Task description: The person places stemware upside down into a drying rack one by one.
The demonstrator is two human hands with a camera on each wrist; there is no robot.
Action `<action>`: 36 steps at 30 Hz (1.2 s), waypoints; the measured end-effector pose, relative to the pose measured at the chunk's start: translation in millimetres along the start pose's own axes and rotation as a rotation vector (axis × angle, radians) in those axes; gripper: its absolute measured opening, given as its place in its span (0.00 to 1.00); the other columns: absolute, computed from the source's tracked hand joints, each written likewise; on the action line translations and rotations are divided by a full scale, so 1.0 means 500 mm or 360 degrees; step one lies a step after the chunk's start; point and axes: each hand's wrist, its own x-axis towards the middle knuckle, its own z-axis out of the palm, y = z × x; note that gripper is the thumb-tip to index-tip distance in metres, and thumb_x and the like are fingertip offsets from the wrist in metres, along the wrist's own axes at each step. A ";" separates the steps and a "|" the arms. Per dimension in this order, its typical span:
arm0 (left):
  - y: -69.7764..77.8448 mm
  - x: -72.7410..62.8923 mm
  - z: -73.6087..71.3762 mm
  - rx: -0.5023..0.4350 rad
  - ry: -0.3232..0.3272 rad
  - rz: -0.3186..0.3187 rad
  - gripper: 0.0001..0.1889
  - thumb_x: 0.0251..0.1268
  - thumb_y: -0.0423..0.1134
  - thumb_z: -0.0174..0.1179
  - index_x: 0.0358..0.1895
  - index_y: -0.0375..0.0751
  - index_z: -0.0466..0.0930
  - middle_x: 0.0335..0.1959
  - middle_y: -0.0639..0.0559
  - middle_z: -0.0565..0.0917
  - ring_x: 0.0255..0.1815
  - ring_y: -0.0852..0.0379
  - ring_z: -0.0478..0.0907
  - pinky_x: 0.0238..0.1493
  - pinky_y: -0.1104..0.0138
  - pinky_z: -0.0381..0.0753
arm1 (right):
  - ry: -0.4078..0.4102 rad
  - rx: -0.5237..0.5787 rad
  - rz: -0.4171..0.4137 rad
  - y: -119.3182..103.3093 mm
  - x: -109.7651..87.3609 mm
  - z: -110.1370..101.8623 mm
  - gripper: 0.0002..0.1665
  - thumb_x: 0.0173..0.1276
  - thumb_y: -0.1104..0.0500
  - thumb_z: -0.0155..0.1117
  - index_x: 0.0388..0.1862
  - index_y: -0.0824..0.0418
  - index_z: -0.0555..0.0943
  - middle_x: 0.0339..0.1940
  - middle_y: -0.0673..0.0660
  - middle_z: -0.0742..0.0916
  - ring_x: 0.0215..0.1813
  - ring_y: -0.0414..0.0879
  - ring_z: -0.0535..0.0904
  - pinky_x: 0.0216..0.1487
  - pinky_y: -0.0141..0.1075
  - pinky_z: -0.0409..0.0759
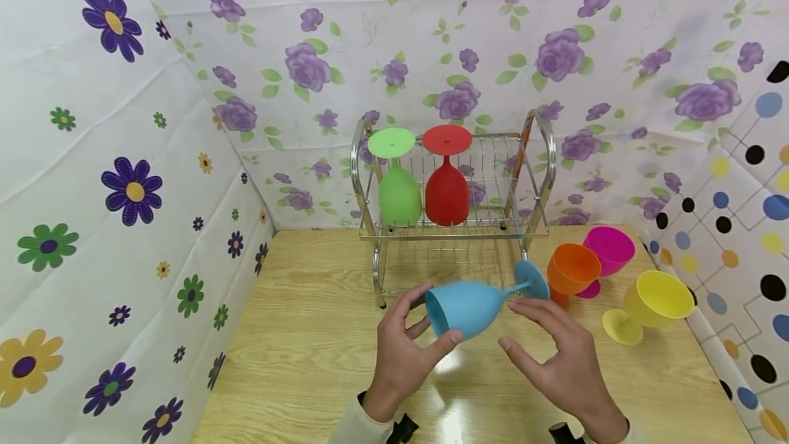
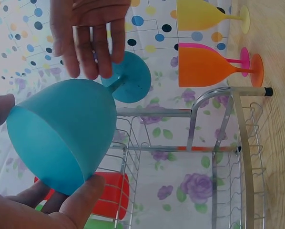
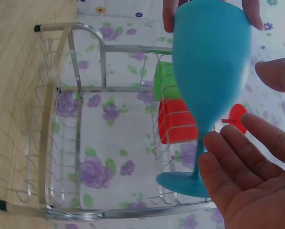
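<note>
A blue plastic goblet (image 1: 468, 308) is tilted on its side above the table, its mouth to the left and its foot to the right. My left hand (image 1: 403, 355) grips it near the rim, thumb on the near side and fingers behind. My right hand (image 1: 557, 355) is beside the stem with fingers spread and relaxed, the fingertips right at the stem in the right wrist view. Behind, a green goblet (image 1: 399, 194) and a red goblet (image 1: 446, 194) hang upside down in the upper tier of a metal dish rack (image 1: 456, 231).
To the right on the wooden table (image 1: 308, 334) stand an orange goblet (image 1: 573, 269), a magenta goblet (image 1: 610, 250) and a yellow goblet (image 1: 659, 299). The rack's wire lower tier (image 1: 444, 259) sits just behind the blue goblet. Patterned cloth walls surround the table.
</note>
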 end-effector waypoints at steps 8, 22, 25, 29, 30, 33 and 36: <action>-0.006 0.001 0.003 -0.0156 0.0036 0.0015 0.35 0.63 0.38 0.77 0.73 0.50 0.75 0.69 0.40 0.77 0.69 0.38 0.77 0.60 0.57 0.89 | -0.0083 0.0449 0.0311 0.028 -0.015 0.034 0.31 0.61 0.74 0.78 0.63 0.64 0.84 0.57 0.59 0.88 0.59 0.38 0.87 0.62 0.29 0.85; -0.013 -0.005 0.016 -0.0460 -0.0012 -0.0142 0.33 0.68 0.33 0.70 0.75 0.41 0.71 0.71 0.36 0.72 0.71 0.36 0.74 0.61 0.55 0.89 | -0.0169 0.1513 0.0585 0.071 -0.018 0.078 0.29 0.74 0.79 0.57 0.74 0.74 0.71 0.64 0.53 0.85 0.64 0.44 0.85 0.61 0.40 0.89; -0.015 -0.005 0.019 -0.0549 -0.0038 -0.0169 0.34 0.68 0.33 0.70 0.75 0.37 0.70 0.72 0.35 0.71 0.71 0.37 0.74 0.63 0.55 0.88 | -0.0188 0.1686 0.0608 0.069 -0.018 0.085 0.31 0.75 0.78 0.55 0.76 0.68 0.70 0.65 0.55 0.84 0.64 0.45 0.85 0.61 0.40 0.89; -0.019 -0.007 0.026 -0.0658 -0.0077 -0.0186 0.33 0.68 0.33 0.69 0.75 0.36 0.70 0.73 0.35 0.71 0.71 0.41 0.74 0.66 0.55 0.86 | -0.0191 0.1815 0.0646 0.067 -0.020 0.091 0.34 0.77 0.77 0.54 0.79 0.65 0.66 0.66 0.55 0.82 0.64 0.45 0.84 0.63 0.41 0.88; -0.020 -0.008 0.027 -0.0679 -0.0083 -0.0187 0.33 0.68 0.33 0.69 0.75 0.36 0.70 0.74 0.36 0.71 0.71 0.42 0.74 0.66 0.55 0.86 | -0.0184 0.1832 0.0646 0.066 -0.020 0.092 0.34 0.77 0.76 0.54 0.80 0.66 0.66 0.66 0.56 0.82 0.64 0.45 0.84 0.63 0.41 0.88; -0.022 -0.008 0.032 -0.0720 -0.0090 -0.0182 0.33 0.68 0.33 0.69 0.75 0.35 0.69 0.74 0.36 0.71 0.71 0.41 0.74 0.66 0.55 0.86 | -0.0165 0.1894 0.0654 0.062 -0.019 0.091 0.34 0.77 0.76 0.54 0.80 0.65 0.66 0.66 0.55 0.82 0.64 0.44 0.84 0.64 0.41 0.87; -0.024 -0.009 0.036 -0.0743 -0.0096 -0.0175 0.34 0.68 0.33 0.69 0.75 0.35 0.69 0.73 0.35 0.71 0.71 0.40 0.74 0.65 0.55 0.87 | -0.0154 0.1966 0.0647 0.058 -0.017 0.088 0.34 0.77 0.76 0.54 0.80 0.63 0.67 0.66 0.54 0.82 0.65 0.44 0.84 0.64 0.41 0.87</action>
